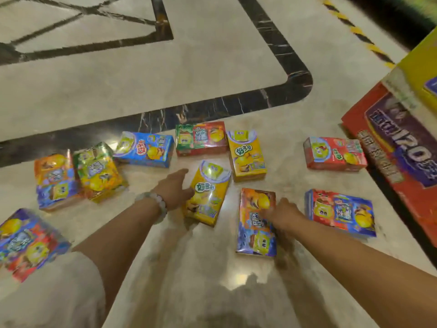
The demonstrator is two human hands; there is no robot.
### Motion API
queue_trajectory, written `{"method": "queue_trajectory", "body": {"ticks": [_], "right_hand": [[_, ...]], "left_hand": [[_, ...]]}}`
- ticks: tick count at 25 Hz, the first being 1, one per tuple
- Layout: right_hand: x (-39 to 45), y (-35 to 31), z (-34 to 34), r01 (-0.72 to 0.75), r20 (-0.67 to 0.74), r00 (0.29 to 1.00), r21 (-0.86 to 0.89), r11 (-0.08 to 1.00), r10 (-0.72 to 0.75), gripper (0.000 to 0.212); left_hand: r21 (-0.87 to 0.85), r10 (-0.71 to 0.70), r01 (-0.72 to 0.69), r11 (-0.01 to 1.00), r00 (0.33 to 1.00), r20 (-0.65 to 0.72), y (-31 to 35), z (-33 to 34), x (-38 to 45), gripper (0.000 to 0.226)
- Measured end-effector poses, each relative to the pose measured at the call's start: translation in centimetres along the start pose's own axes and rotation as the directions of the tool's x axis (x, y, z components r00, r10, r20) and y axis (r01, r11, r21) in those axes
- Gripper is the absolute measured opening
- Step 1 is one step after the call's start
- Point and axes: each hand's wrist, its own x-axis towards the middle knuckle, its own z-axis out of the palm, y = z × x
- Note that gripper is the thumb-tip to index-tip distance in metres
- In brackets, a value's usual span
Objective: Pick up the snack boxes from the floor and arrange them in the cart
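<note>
My right hand [282,213] rests on the orange-and-blue cardboard snack box [256,223] on the glossy marble floor [212,74]; its grip is too blurred to tell. My left hand [173,189], fingers relaxed, touches the yellow snack box [208,192]. More boxes lie scattered beyond.

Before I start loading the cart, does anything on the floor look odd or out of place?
The snack boxes lie scattered on the marble floor at mixed angles. Far left, the green box leans against the orange-and-blue box. Nothing looks crushed or spilled. The left hand reaches the yellow box; the right hand rests on the orange box.
</note>
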Motion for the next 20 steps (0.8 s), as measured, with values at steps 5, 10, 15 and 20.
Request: {"method": "queue_trajectory", "body": {"ticks": [5,10,15,20], "right_hand": [[2.2,1.2,3.3,-0.028,0.001,1.0,0.146,0.989,0.028,0.058],[2.1,-0.5,3.7,0.07,-0.118,0.992,0.258,0.964,-0.041,0.04],[-0.2,-1.9,3.3,0.092,-0.066,0.996,0.504,0.859,-0.068,0.037],[-2.4,-5.6,-0.7,0.189,-0.009,0.966,0.706,0.683,-0.258,0.04]], "left_hand": [[-0.341,-0.137,0.145,0.929,0.989,0.047,0.2,4.9,1.7,0.062],[-0.375,-0.184,0.185,0.908,0.982,0.038,-0.1,7.6,2.5,0.074],[-0.713,-0.291,0.328,0.619,0.94,0.18,-1.1,5.6,1.2,0.083],[-0.831,-0.24,0.251,0.497,0.96,0.146,1.2,-1.9,-0.5,0.066]]}}
